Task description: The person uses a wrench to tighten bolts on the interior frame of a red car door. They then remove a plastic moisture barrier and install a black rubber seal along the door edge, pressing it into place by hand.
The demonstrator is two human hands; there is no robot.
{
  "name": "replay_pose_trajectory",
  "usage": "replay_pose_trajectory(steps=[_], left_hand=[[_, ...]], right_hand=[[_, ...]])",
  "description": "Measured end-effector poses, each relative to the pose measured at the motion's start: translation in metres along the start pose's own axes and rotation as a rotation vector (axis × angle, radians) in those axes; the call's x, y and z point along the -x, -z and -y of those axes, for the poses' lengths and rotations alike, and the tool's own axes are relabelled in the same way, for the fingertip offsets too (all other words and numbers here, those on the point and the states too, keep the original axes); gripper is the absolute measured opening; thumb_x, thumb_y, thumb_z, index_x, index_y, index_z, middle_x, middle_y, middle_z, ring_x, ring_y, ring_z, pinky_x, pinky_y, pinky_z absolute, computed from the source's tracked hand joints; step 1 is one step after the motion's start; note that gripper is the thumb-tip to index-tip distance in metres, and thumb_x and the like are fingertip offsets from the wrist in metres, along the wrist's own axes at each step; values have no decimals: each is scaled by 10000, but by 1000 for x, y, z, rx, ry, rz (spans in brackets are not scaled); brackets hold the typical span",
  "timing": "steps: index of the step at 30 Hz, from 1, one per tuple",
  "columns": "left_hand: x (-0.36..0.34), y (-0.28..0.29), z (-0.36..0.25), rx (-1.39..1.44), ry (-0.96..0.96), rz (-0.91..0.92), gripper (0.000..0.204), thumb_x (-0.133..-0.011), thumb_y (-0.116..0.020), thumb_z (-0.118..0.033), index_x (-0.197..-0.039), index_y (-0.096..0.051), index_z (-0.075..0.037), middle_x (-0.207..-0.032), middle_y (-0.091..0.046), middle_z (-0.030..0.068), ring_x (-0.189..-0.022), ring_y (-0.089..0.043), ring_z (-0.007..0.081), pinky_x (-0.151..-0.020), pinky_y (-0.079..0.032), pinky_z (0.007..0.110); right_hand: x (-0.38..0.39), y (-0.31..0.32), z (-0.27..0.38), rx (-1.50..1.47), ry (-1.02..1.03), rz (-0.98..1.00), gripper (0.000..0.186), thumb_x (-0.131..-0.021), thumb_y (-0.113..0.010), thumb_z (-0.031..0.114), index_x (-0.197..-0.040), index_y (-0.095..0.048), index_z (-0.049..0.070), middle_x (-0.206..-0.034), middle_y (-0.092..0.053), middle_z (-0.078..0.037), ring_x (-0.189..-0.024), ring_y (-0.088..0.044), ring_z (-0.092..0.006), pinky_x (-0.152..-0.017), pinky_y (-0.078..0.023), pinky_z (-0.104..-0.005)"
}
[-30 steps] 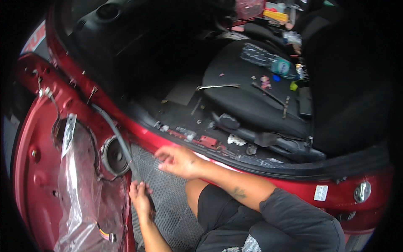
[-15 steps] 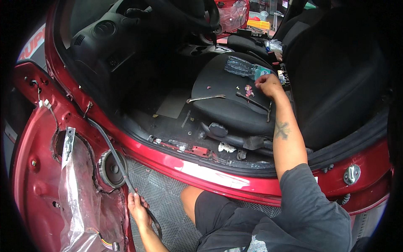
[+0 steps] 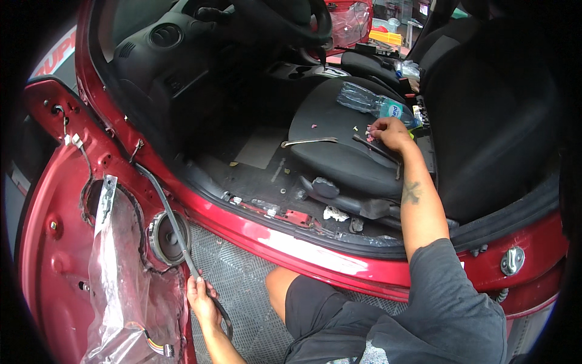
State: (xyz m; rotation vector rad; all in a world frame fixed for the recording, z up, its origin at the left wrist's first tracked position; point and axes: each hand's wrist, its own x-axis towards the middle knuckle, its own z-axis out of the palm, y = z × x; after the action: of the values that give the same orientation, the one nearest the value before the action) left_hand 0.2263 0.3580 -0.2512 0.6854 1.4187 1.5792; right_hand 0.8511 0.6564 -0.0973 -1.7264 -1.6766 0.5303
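A rubber seal strip (image 3: 170, 213) ran down across the door speaker (image 3: 159, 241) into the closed left hand (image 3: 203, 301); a hard tug could have snagged it on the rim. Bare floor (image 3: 233, 267) gave room before the sill (image 3: 248, 229). On the seat (image 3: 339, 165), the right hand (image 3: 393, 133) pressed its fingertips together at pink bits (image 3: 368, 138), any pinched piece indiscernible; a careless brush could have scattered them over the cushion's edge.

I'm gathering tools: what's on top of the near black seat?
On the seat: a silver wrench, dark bent tool, clear bottle and pink bits. The right hand hides whatever lies beneath it.
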Motion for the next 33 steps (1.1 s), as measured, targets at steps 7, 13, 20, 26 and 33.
replay_pose_trajectory(steps=[7, 13, 20, 26, 33], left_hand=[[0, 7, 1, 11, 13, -19, 258, -1151, -566, -238, -1360, -620, -96, -820, -566, -32, -607, -508, 65, -554, -432, 243], [-2, 8, 2, 29, 31, -16, 258, -1150, -566, -238, -1359, -619, -95, -828, -568, -31, -611, -511, 67, -554, -431, 244], [4, 19, -9, -31, 18, -70, 264, -1138, -572, -185, -1368, -621, -65, -823, -544, -42, -624, -499, 56, -558, -417, 225], [5, 60, -20, -120, 5, 5, 305, -1106, -634, -171, -1377, -623, -32, -886, -644, 5, -696, -574, 85, -629, -471, 252], [7, 83, -37, -243, 32, 147, 351, -1068, -644, -37, -1405, -561, 16, -1176, -749, 128, -1029, -766, 214, -923, -622, 352]], right_hand=[[7, 17, 4, -456, -138, 177, 147, -1023, -762, 204, -1100, -755, 79, -1030, -759, 28, -903, -662, -82, -759, -461, -268], [14, 19, 14, -807, -40, 315, 133, -1039, -743, 168, -1137, -707, 86, -1110, -771, -31, -944, -713, -115, -751, -519, -262], [10, 4, 36, -1071, -7, 314, 134, -1032, -738, 130, -1136, -689, 61, -1105, -777, -94, -951, -751, -166, -844, -626, -357], [54, -41, 59, -944, 28, 146, 398, -1029, -772, 167, -1396, -650, 70, -1094, -702, 2, -984, -671, -91, -843, -549, -273], [28, -44, 57, -1042, 215, 327, 300, -1090, -706, 179, -1354, -679, 37, -1137, -699, -5, -992, -645, -86, -904, -523, -239]])
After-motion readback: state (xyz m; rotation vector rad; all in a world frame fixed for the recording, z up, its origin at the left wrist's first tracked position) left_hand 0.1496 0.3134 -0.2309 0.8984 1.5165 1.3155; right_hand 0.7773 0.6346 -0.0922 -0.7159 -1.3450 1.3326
